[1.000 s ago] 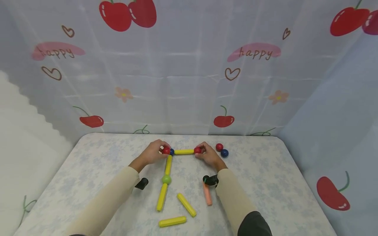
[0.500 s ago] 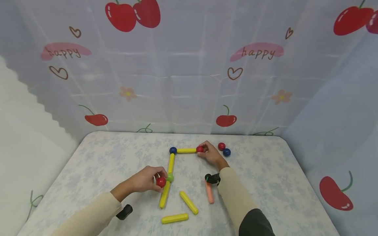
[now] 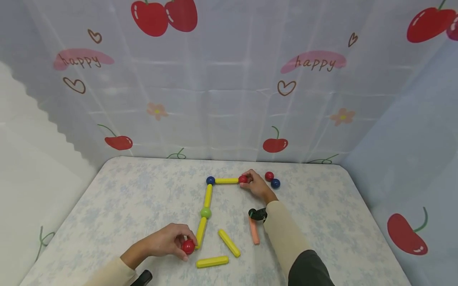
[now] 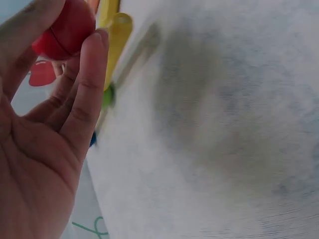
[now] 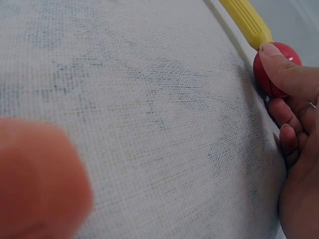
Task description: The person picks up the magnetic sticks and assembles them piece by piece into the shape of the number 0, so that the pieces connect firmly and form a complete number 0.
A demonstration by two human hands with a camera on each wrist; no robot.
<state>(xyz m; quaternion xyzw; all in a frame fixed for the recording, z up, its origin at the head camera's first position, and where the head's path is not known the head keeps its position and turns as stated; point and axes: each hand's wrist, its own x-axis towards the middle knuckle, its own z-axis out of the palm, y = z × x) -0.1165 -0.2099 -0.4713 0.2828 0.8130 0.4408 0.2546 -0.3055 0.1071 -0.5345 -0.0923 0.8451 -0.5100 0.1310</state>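
Observation:
My left hand [image 3: 168, 241] pinches a red ball [image 3: 188, 246] between thumb and fingers, right at the near end of a yellow stick [image 3: 201, 232]. That stick runs up to a green ball [image 3: 205, 213], from which a second yellow stick [image 3: 208, 196] reaches a dark blue ball [image 3: 210, 180]. A third yellow stick [image 3: 227, 180] goes right from the blue ball to another red ball [image 3: 243, 179]. My right hand [image 3: 256, 185] holds this red ball by thumb and fingers; the right wrist view shows the ball [image 5: 275, 69] against the stick's tip [image 5: 249, 22].
Two loose yellow sticks [image 3: 229, 243] [image 3: 212, 261] lie in front of the joined line. An orange stick [image 3: 254, 231] lies partly under the right wrist camera [image 3: 258, 214]. A spare red ball [image 3: 269, 176] and a blue ball [image 3: 275, 183] sit beyond the right hand.
My left hand has carried its red ball from beside the blue ball, past the green ball, toward me to the near stick's end. My right hand stays on its red ball.

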